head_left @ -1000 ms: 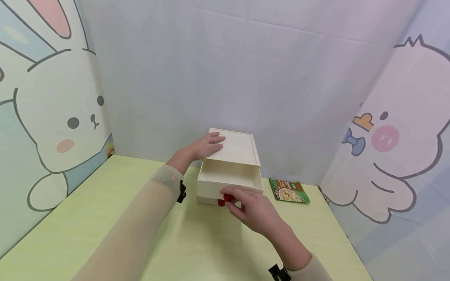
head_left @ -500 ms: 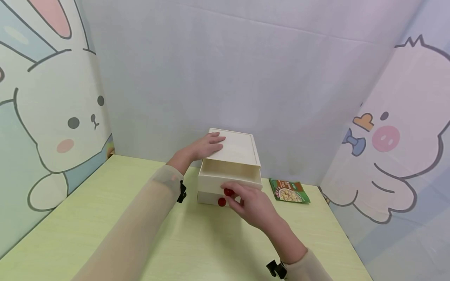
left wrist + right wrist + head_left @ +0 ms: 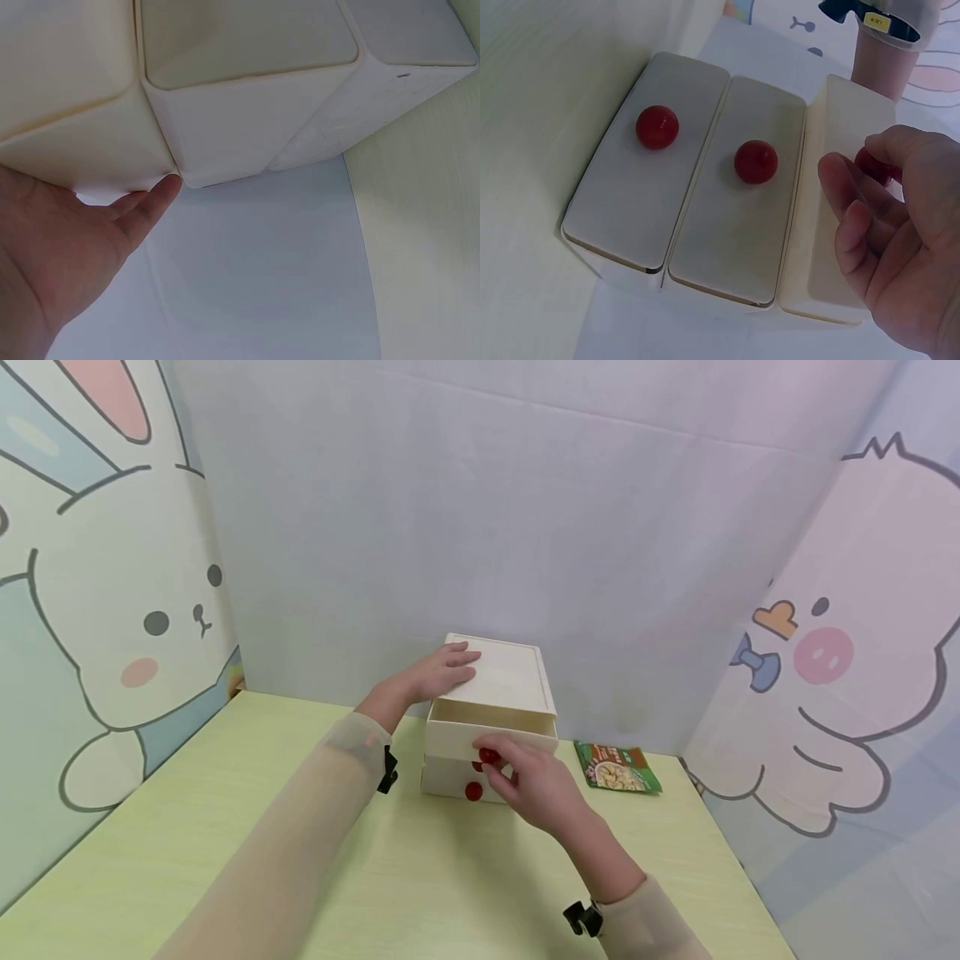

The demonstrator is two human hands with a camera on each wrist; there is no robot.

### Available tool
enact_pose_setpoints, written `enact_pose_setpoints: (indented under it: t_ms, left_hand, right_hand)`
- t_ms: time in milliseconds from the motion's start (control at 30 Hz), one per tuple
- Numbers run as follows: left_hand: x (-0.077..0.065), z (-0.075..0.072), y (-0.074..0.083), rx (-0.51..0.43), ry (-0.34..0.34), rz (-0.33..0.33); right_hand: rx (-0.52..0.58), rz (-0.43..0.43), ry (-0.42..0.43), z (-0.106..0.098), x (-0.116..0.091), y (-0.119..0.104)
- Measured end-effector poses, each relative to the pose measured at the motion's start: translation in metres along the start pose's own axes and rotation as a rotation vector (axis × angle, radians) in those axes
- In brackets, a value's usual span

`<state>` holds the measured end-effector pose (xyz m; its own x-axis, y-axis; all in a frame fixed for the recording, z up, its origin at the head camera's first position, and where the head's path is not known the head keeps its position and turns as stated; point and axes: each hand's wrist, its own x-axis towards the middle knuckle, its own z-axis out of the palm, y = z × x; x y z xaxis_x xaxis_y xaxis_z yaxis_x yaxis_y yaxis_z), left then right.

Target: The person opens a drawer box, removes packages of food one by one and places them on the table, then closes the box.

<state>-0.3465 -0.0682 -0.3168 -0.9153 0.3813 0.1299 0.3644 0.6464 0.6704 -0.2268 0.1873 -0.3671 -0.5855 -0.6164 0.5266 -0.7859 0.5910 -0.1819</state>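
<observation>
A small white drawer cabinet (image 3: 506,672) stands near the back of the table. Its top drawer (image 3: 450,739) sticks partway out, while the two below appear pushed in. With thumb and fingers, my right hand (image 3: 542,781) pinches the top drawer's round red knob (image 3: 874,166). The middle drawer's knob (image 3: 756,161) and bottom drawer's knob (image 3: 657,127) show fully in the right wrist view. My left hand (image 3: 431,675) rests on the left side of the cabinet's top, fingers extended; in the left wrist view its fingertips (image 3: 166,187) touch the white surface. The drawer's inside is mostly hidden.
A green and brown food packet (image 3: 617,768) lies flat to the cabinet's right. Pale curtain cloth (image 3: 495,510) hangs right behind the cabinet. Cartoon-printed cloths flank the yellow-green table (image 3: 315,827).
My right hand has pushed the top drawer inward, away from me, leaving less of it sticking out. More of the lower drawer fronts and knobs shows. My left hand has stayed put.
</observation>
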Motion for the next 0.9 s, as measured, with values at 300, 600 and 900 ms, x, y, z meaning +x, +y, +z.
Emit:
enact_pose_setpoints:
  t_ms: [300,600,900]
  left_hand:
    - [0.001,0.000,-0.001,-0.004,-0.003,0.004]
    - [0.000,-0.001,0.000,-0.027,-0.003,0.005]
    - [-0.001,-0.001,0.001,-0.014,-0.004,-0.006]
  right_hand:
    - [-0.018,-0.007,0.041,0.007,0.008,0.009]
    - [-0.012,0.056,0.027,0.008,0.017,0.012]
    - [-0.016,0.107,0.003,0.008,0.022,0.011]
